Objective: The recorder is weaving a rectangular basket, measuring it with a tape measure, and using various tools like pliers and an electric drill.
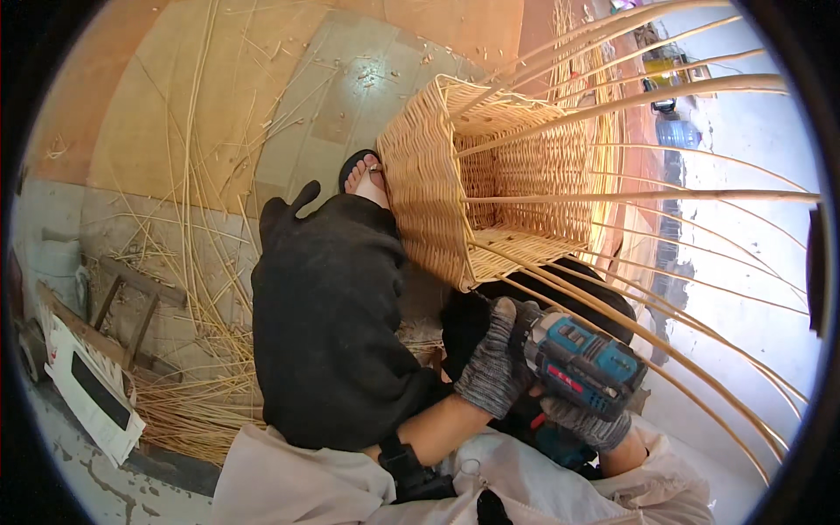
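A teal and black cordless drill lies across my lap area, its battery end towards the right. My left hand, in a grey knitted glove, is closed around the chuck end. Under the drill body is my right hand, gloved alike and gripping it from below; part of its fingers is hidden by the tool. Beyond the hands a woven wicker basket rests tilted against my legs, its opening facing right. Long uncut stakes stick out from its rim, some passing just above the drill.
Loose wicker rods are strewn over the floor on the left, with a bundle at lower left. Near it are a wooden frame and a white box-like object. A blue water bottle stands by the right wall.
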`<state>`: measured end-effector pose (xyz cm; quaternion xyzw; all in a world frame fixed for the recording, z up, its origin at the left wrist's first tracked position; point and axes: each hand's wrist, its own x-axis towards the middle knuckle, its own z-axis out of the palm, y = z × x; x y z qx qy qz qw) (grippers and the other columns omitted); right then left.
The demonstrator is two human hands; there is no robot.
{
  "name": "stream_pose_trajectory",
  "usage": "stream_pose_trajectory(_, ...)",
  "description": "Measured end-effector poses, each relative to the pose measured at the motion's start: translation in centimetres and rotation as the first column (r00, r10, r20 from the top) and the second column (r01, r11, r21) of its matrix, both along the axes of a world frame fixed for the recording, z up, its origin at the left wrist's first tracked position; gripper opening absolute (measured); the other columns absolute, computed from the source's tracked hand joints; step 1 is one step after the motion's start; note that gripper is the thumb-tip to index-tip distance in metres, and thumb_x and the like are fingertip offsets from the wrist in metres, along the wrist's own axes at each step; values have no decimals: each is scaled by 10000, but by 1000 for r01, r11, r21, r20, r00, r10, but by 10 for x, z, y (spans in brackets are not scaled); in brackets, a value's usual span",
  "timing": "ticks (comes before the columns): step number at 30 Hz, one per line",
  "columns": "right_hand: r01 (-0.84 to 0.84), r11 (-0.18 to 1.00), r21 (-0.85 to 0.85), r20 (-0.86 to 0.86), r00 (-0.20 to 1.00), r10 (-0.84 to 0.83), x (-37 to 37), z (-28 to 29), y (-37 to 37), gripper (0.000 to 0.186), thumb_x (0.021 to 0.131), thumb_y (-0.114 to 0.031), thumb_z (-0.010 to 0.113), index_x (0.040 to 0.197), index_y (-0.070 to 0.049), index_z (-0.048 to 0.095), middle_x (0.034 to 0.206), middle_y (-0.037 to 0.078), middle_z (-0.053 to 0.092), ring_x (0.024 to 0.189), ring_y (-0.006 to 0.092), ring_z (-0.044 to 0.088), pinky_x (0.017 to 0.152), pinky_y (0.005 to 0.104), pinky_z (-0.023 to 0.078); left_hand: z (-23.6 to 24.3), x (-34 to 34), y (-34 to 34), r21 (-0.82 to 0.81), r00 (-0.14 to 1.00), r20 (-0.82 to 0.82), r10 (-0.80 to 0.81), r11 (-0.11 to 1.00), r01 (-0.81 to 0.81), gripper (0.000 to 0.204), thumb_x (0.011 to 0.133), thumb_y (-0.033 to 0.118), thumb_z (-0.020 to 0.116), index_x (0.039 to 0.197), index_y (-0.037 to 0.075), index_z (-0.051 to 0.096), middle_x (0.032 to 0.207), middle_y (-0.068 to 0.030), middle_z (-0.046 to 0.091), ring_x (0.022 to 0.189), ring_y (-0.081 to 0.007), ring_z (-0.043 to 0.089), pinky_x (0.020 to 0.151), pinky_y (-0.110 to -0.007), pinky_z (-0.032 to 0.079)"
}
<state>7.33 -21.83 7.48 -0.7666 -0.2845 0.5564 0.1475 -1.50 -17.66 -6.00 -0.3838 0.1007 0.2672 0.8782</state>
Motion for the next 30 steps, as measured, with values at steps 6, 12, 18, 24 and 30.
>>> stream_pose_trajectory(6,51,999,-14,-29,998,-51,-3,-1,5,459,820,-101,675,1242,-69,497,986,44,640,791,112,599,651,253,520,-21,12,-14,202,981,100,166,962,-184,416,951,480,368,1003,92,510,1045,-67,547,978,-188,513,863,-329,438)
stream_pose_trajectory(12,-773,625,-111,456,519,723,1,3,37,626,748,-267,652,1332,-167,447,1258,96,532,1121,269,534,936,432,428,-13,4,-3,130,999,-40,32,991,-26,458,936,518,368,1031,93,509,990,-84,575,899,-207,568,703,-354,495)
stream_pose_trajectory(18,-712,700,-55,294,659,693,-17,9,71,684,690,-368,631,1335,-215,460,1341,79,472,1222,270,464,1018,462,325,-8,-9,7,117,997,-14,81,990,-79,546,916,541,389,1122,55,529,1089,-103,597,928,-207,578,739,-348,492)
stream_pose_trajectory(24,-773,615,-155,326,547,771,-33,11,88,686,687,-299,631,1338,-175,452,1323,83,482,1234,267,447,1046,442,310,-3,-19,14,41,999,-29,46,998,-45,613,911,554,396,1151,12,553,1104,-107,609,956,-200,578,788,-338,479)
stream_pose_trajectory(30,-913,319,-254,419,194,887,-31,-1,69,561,683,-202,701,1222,-127,566,1150,76,615,1074,270,585,895,406,471,-10,-24,-2,82,910,262,321,932,-352,522,913,548,409,1086,78,553,1034,-93,596,1019,-208,549,891,-361,432)
